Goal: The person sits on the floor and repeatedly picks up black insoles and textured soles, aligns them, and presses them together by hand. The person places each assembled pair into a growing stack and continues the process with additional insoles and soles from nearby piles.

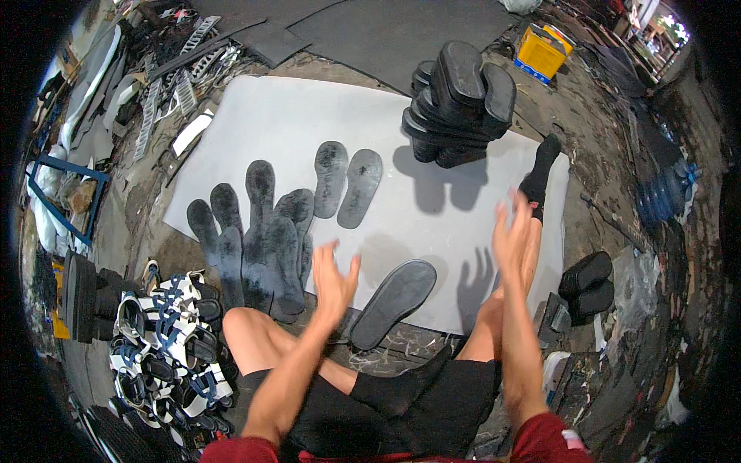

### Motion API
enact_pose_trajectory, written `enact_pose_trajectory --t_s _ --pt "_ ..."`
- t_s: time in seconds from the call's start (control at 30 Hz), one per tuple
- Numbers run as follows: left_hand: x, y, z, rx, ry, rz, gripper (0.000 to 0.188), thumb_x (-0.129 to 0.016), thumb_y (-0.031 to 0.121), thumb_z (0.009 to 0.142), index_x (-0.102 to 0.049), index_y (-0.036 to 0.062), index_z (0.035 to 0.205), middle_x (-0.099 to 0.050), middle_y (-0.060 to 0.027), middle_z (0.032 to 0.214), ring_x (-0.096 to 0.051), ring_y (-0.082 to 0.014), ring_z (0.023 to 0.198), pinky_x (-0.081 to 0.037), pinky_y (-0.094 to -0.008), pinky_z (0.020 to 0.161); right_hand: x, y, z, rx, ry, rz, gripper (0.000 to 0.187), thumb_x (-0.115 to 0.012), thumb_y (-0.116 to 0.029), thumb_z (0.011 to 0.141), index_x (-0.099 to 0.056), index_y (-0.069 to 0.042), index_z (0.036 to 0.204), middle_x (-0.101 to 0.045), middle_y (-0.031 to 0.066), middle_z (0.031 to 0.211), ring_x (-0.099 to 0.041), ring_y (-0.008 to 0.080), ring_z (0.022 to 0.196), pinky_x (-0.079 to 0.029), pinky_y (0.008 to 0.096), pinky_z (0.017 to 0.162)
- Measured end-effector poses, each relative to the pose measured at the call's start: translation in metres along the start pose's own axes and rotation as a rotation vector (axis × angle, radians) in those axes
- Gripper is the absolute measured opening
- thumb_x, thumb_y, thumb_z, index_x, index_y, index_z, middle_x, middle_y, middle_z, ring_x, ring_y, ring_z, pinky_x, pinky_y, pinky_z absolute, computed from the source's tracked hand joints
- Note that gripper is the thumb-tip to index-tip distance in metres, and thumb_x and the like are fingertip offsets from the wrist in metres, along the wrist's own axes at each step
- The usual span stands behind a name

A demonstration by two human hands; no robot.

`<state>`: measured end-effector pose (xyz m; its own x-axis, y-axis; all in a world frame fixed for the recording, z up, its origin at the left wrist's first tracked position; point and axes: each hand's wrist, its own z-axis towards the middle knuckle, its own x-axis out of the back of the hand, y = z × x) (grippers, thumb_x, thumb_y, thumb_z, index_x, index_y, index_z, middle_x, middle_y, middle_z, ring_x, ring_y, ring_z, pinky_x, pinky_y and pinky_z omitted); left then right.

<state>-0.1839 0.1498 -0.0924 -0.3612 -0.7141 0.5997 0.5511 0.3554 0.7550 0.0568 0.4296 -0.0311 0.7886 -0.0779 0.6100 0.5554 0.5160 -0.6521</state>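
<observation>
A footwear workshop: 2 flat grey soles (360,189) lie on a pale sheet (262,116) ahead of the left hand (333,284), stacked black soles (463,77) stand beyond the right hand (511,243), strapped sandals (166,347) are heaped left of the left hand, and dark sheeting (401,38) spreads beyond both.

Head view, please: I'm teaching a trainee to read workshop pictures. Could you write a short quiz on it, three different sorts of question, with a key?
1. True or false: the left hand and the right hand are both empty.

2. Multiple choice: where does the stack of black shoe soles stand?
A) On the person's lap
B) By the far edge of the white sheet
C) Inside the yellow box

3. Fill in the blank: the pile of white-and-navy strappy sandals lies on the person's ____ side.

Key: 1. True. 2. B. 3. left.
</observation>
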Motion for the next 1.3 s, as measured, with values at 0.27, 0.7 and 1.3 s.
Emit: enact_pose_trajectory --t_s 0.27,0.7,1.3 --pt "-0.105 -0.043 0.092 0.285 -0.043 0.454 0.081 -0.088 0.041 0.087 -0.054 -0.0108 0.140 -0.054 -0.0280 0.137 -0.051 -0.0456 0.131 -0.046 -0.0542 0.110 0.098 0.044 -0.100 -0.507 -0.221 -0.154 0.089 -0.072 -0.041 0.101 -0.032 0.006 0.166 -0.050 0.0393 0.156 -0.049 0.0529 0.146 -0.039 0.0523 0.123" --pt "-0.098 -0.027 0.103 -0.237 0.126 0.319 0.066 -0.087 0.035 0.087 -0.063 -0.0009 0.137 -0.064 -0.0227 0.128 -0.057 -0.0421 0.122 -0.044 -0.0534 0.110 0.102 0.035 -0.137 -0.693 -0.003 -0.205 0.077 -0.081 -0.058 0.093 -0.058 -0.001 0.139 -0.058 0.0111 0.071 -0.065 0.0334 0.073 -0.050 0.0516 0.075" --pt "-0.145 0.216 0.296 -1.224 0.109 0.423 0.059 -0.064 0.042 0.107 -0.057 0.0018 0.150 -0.066 -0.0220 0.148 -0.062 -0.0430 0.137 -0.046 -0.0502 0.119 0.097 0.061 -0.154 -0.696 0.101 -0.104 0.055 -0.078 -0.048 0.098 -0.065 -0.003 0.128 -0.056 0.0091 0.067 -0.061 0.0308 0.066 -0.048 0.0490 0.068"
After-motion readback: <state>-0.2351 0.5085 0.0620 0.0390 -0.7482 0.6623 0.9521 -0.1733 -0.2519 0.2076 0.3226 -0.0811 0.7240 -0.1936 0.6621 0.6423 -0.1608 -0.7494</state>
